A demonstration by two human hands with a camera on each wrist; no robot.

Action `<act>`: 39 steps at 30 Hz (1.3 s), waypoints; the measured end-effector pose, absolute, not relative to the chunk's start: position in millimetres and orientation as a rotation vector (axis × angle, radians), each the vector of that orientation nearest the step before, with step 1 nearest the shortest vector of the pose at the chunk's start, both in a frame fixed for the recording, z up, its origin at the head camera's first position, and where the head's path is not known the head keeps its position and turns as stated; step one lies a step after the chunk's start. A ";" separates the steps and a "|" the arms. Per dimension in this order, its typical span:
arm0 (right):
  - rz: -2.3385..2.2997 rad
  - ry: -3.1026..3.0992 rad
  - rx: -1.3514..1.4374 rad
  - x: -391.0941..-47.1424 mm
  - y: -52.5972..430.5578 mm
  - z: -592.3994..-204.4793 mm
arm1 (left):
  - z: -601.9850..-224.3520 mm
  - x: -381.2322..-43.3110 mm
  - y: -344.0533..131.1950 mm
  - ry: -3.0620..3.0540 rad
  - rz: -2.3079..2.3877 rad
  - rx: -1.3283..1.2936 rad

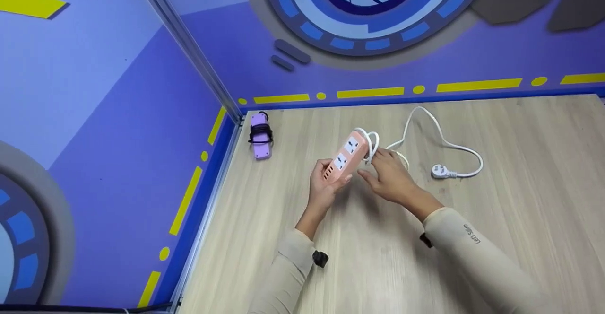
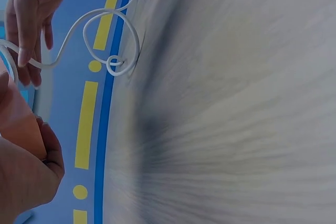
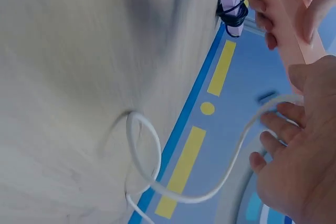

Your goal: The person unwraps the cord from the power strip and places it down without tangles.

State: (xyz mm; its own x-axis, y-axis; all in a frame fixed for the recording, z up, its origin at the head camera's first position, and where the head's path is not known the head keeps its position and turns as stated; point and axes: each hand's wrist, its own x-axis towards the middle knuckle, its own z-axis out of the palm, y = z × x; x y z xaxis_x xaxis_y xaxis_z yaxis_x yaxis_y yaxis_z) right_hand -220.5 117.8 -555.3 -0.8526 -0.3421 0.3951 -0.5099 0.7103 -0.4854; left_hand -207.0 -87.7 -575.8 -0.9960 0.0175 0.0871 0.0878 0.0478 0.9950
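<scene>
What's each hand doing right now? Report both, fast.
Left hand: fingers curled round the orange power strip, holding it above the table.
Right hand: fingers guiding the white cord at the strip's far end, where it is looped.

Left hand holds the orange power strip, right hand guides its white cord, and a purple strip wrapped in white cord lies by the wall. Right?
Not quite. The purple strip is wrapped in black cord, as the head view shows. The rest holds: left hand holds the orange power strip, right hand guides the white cord.
</scene>
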 end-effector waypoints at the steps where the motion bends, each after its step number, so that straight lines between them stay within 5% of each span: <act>1: 0.891 -2.643 0.656 -220.2 116.4 -554.6 | -575.2 -207.0 -86.4 -2.233 -2.135 -0.122; 39: 0.806 -2.535 0.567 -221.7 140.1 -545.6 | -583.3 -202.9 -105.6 -2.250 -2.081 -0.122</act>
